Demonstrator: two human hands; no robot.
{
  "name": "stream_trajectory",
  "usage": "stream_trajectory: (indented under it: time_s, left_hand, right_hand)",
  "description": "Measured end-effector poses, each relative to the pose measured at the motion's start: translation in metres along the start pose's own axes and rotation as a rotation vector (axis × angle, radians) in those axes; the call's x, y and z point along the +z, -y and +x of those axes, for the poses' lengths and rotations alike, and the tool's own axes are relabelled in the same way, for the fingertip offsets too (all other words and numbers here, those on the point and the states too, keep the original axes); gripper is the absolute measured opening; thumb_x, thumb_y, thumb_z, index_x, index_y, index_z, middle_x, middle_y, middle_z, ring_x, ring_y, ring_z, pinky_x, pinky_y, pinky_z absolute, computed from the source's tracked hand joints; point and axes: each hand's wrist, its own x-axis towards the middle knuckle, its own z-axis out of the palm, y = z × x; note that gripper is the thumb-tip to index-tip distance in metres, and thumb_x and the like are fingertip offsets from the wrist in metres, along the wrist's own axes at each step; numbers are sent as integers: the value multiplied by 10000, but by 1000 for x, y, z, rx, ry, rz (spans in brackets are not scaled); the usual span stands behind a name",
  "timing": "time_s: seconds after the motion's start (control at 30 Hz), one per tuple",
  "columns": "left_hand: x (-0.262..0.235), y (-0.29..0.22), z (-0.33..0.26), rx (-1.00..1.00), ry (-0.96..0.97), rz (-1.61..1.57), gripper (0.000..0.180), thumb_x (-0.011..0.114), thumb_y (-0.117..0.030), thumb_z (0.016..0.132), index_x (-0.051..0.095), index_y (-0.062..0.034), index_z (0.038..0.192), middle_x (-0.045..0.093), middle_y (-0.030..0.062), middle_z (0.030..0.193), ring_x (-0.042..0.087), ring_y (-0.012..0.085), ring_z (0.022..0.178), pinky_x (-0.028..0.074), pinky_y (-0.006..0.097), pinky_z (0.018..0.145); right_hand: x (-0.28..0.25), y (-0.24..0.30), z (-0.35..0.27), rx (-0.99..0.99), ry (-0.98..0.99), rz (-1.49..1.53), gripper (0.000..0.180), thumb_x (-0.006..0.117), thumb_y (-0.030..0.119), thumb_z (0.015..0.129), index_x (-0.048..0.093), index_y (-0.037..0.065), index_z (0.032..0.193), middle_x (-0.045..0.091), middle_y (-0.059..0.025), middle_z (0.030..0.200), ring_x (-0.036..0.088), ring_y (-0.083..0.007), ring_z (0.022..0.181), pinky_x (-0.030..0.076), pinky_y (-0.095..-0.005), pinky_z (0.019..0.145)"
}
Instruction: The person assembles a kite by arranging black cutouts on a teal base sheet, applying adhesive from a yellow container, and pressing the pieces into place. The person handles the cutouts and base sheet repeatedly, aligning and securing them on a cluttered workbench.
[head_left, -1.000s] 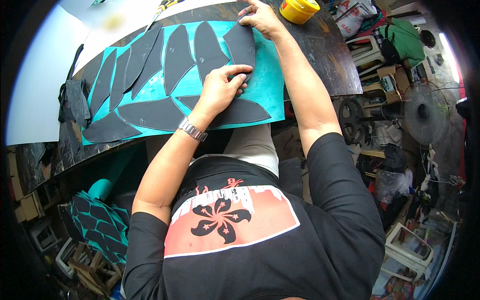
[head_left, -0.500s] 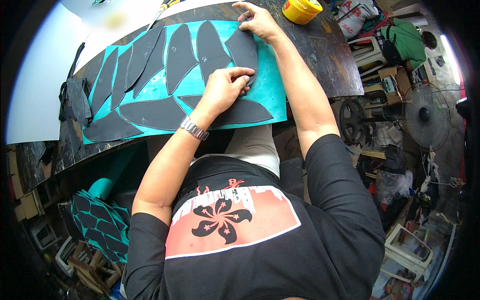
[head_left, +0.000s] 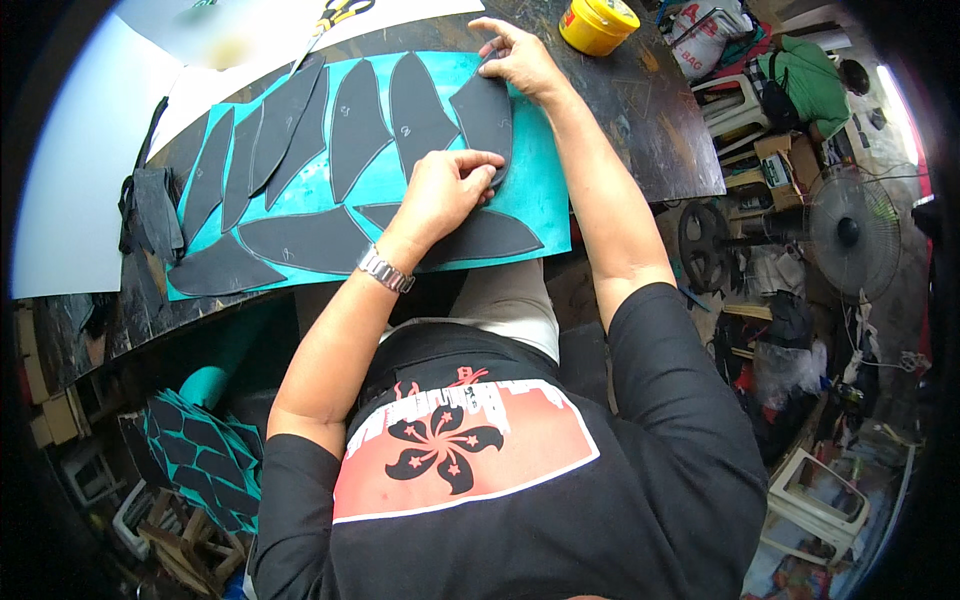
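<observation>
A turquoise sheet [head_left: 535, 200] lies on a dark worktable [head_left: 650, 140], covered with several black curved pattern pieces [head_left: 300, 240]. My left hand [head_left: 445, 190], with a metal watch on the wrist, presses its bent fingers on the lower end of the rightmost black piece [head_left: 485, 115]. My right hand [head_left: 520, 60] lies flat on the top edge of that same piece, fingers spread. The piece stays flat on the sheet.
A yellow round tin [head_left: 598, 22] stands behind my right hand. Scissors [head_left: 335, 15] lie on white paper [head_left: 70, 170] at the back left. A standing fan [head_left: 845, 230], stools and bags crowd the floor to the right. A stack of turquoise-and-black cut sheets [head_left: 205, 460] sits under the table.
My left hand curled its fingers and shifted slightly toward the lower end of the rightmost black piece. My right hand stays on its top edge.
</observation>
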Motion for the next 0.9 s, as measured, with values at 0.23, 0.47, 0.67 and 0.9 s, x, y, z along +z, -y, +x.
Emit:
stream_trajectory:
  time_s: [0.23, 0.47, 0.67, 0.9]
  left_hand:
    - [2, -3, -5, 21, -11, 31, 235, 611, -104, 926, 729, -4, 1104, 728, 111, 768, 671, 113, 692, 543, 279, 694]
    - [3, 0, -5, 34, -27, 35, 241, 611, -114, 927, 727, -4, 1107, 718, 103, 749, 655, 104, 670, 530, 280, 670]
    - [4, -1, -5, 43, -27, 57, 240, 615, -124, 923, 729, -8, 1100, 711, 105, 735, 652, 109, 655, 528, 284, 663]
    - [3, -2, -4, 58, -15, 123, 241, 613, -139, 928, 732, -19, 1099, 714, 114, 737, 672, 135, 660, 535, 296, 672]
  right_hand:
    - [-4, 3, 1, 64, 2, -18, 753, 813, -11, 635, 611, 195, 1330, 663, -90, 1017, 636, -175, 893, 574, -315, 786]
    - [-10, 4, 4, 95, 72, 24, 726, 808, -29, 643, 635, 196, 1311, 656, -79, 1001, 628, -163, 864, 571, -303, 787]
    - [-10, 9, 3, -14, 79, -79, 716, 799, -43, 626, 656, 190, 1288, 650, -26, 935, 586, -122, 787, 555, -280, 749]
    - [-5, 8, 1, -69, 102, -215, 676, 769, -47, 694, 648, 208, 1308, 633, -26, 968, 559, -130, 801, 553, -270, 784]
